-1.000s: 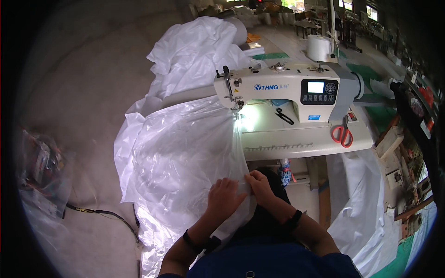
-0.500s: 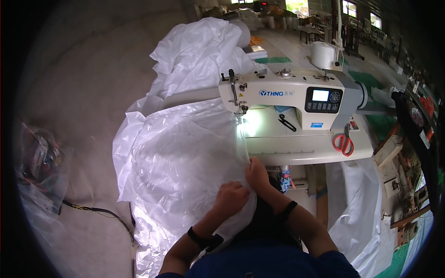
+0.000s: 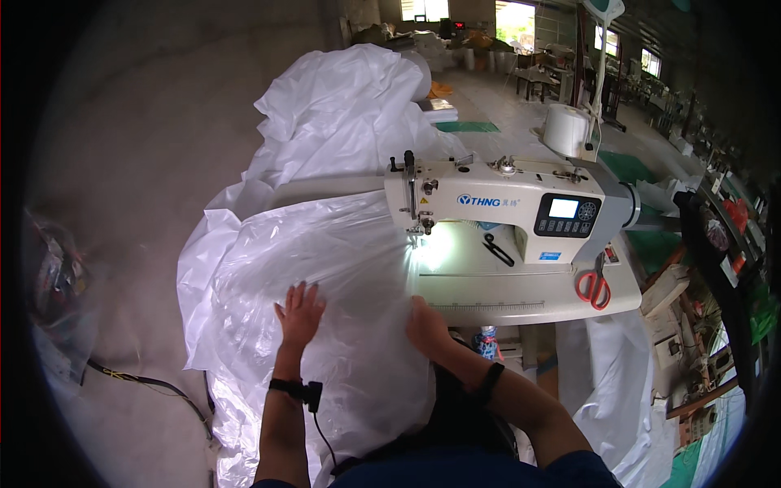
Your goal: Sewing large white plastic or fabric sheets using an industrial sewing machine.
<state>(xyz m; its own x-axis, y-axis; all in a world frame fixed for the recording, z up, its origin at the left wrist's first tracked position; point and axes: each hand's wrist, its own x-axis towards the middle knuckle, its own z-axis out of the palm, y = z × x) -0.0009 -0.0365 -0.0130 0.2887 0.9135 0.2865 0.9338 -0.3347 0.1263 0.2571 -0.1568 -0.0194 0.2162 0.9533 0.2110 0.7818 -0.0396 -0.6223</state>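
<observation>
A large white plastic sheet (image 3: 350, 358) spreads over the left of the sewing table, its right edge running up to the needle of a white sewing machine (image 3: 488, 195). My left hand (image 3: 300, 312) lies on the sheet with its fingers spread. At the sheet's right edge, just below the needle area, my right hand (image 3: 426, 325) is closed with the edge pinched in it. The lamp by the needle glows brightly. Both wrists wear black bands.
Red-handled scissors (image 3: 593, 289) and small black thread snips (image 3: 498, 250) lie on the machine table (image 3: 521, 285). A white thread cone (image 3: 567, 130) stands behind. More white sheeting (image 3: 342, 106) is heaped beyond the table. A black cable (image 3: 154, 381) crosses the floor at left.
My left hand has left the sheet's near right edge, moved left and away from me, and opened flat. My right hand stays on the edge. The whole view has shifted slightly.
</observation>
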